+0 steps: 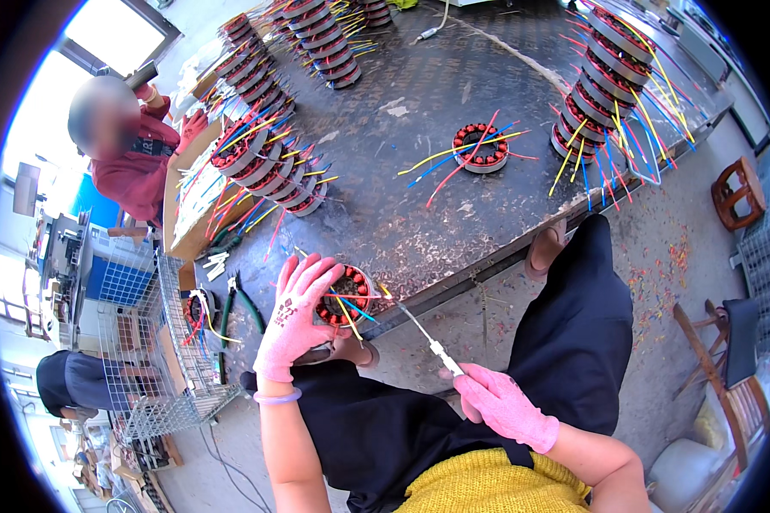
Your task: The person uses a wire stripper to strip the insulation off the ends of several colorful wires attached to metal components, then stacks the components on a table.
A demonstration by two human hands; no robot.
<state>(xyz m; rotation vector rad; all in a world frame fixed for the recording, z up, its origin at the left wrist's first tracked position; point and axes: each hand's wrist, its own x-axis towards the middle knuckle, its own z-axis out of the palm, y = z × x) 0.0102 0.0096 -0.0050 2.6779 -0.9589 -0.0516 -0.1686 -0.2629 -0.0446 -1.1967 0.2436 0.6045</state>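
Fingers of your left hand [293, 329] hold the stator [364, 295] at the edge of the bench [376, 214]; your right hand [505, 406] grips the tool [437, 349]. Looks midway: wires [355, 309] on, tip near them. Can't tell if the stacks [603, 85] are done.

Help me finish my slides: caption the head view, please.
Left hand steadies a stator while the right hand points a thin tool at its wires.
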